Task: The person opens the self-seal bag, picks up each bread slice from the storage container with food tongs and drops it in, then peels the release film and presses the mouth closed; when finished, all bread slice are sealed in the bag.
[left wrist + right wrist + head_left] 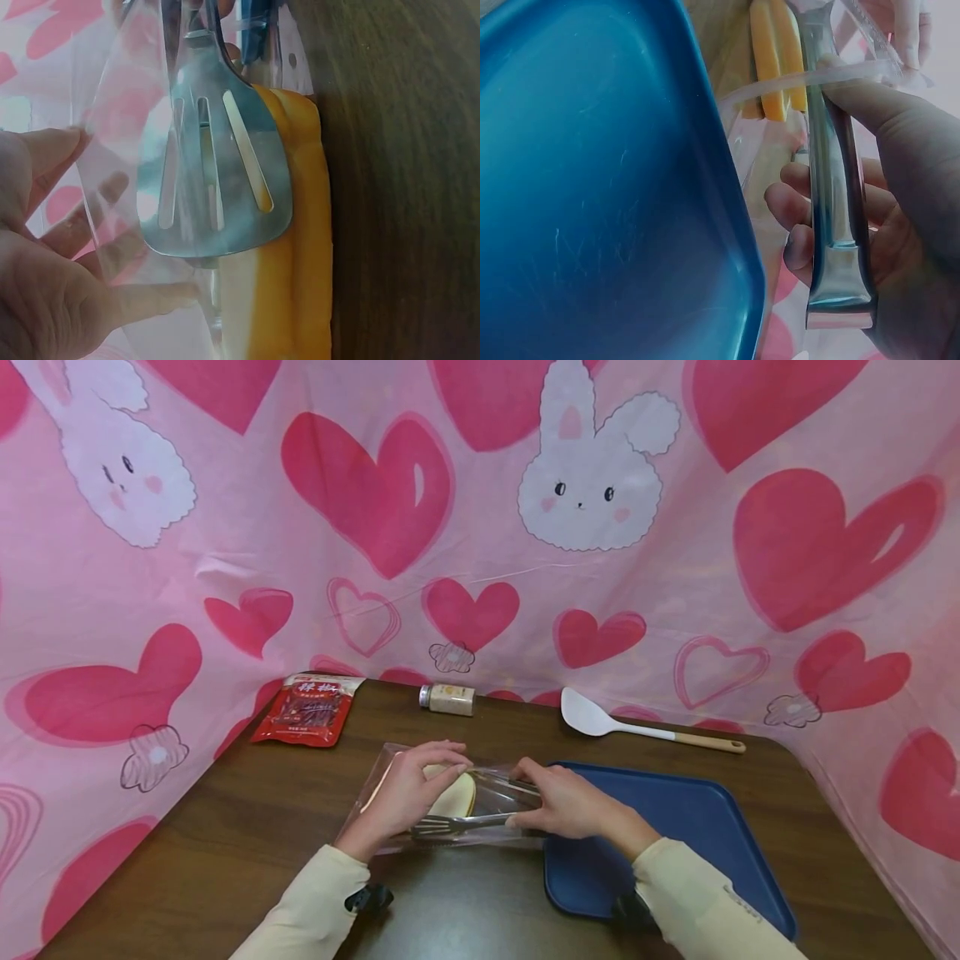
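Observation:
A clear plastic bag (pixel 495 839) lies on the table with its mouth toward the right. Inside it is a bread slice (pixel 456 800), pale with an orange-brown crust (pixel 311 225). My right hand (pixel 573 802) grips metal tongs (pixel 829 202) by their arms, thumb on one side and fingers on the other. The tongs' slotted head (pixel 217 180) reaches into the bag over the bread; whether both jaws touch the slice is hard to tell. My left hand (pixel 412 789) is over the bag and pinches its film near the upper edge.
A blue tray (pixel 675 810) sits at the right, under my right forearm. Toward the back are a red food packet (pixel 307 714), a small seasoning jar (pixel 450 699) lying on its side, and a white spatula (pixel 592 714) with a wooden handle. A pink patterned cloth (pixel 480 527) encloses the table.

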The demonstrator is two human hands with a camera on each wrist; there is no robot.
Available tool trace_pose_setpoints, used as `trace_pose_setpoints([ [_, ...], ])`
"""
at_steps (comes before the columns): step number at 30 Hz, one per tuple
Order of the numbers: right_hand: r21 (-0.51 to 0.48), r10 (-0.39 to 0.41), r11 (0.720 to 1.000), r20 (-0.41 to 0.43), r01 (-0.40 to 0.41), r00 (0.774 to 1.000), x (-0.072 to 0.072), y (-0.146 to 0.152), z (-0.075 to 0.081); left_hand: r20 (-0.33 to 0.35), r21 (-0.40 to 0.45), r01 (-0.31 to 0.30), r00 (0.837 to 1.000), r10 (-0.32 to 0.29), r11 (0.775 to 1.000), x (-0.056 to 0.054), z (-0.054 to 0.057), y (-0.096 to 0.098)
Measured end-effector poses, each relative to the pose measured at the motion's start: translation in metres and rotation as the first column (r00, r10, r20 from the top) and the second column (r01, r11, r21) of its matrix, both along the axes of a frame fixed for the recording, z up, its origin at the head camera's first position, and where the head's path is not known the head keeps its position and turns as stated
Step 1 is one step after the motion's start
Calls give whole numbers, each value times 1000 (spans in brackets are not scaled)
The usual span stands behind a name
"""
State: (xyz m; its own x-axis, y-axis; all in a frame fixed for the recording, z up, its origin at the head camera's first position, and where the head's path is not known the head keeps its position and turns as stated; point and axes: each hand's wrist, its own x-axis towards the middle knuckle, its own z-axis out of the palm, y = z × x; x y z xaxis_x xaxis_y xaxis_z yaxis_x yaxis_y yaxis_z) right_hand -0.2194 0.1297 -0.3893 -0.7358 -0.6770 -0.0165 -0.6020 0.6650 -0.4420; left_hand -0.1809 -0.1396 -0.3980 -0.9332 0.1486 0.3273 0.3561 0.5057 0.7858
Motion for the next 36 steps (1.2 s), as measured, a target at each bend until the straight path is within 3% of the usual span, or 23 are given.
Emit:
trace_pose_setpoints([
  [14, 8, -43, 999, -14, 44, 999, 2, 13, 2, 95, -27, 28, 995, -25, 999, -2, -3, 0],
  [19, 8, -45, 999, -5, 45, 999, 3, 17, 2, 164, -31, 17, 986, -12, 999, -2, -1, -2],
  [24, 15, -54, 998, -7, 54, 999, 6, 24, 7, 140, -31, 51, 989, -46, 998, -3, -3, -3],
  [28, 31, -72, 997, -17, 73, 997, 10, 35, 11, 144, -40, 46, 989, -40, 998, -5, -3, -5],
  [36, 31, -157, 987, -13, 157, 988, 21, 80, 17, 124, -169, 20, 992, 1, 985, -3, -4, -21],
])
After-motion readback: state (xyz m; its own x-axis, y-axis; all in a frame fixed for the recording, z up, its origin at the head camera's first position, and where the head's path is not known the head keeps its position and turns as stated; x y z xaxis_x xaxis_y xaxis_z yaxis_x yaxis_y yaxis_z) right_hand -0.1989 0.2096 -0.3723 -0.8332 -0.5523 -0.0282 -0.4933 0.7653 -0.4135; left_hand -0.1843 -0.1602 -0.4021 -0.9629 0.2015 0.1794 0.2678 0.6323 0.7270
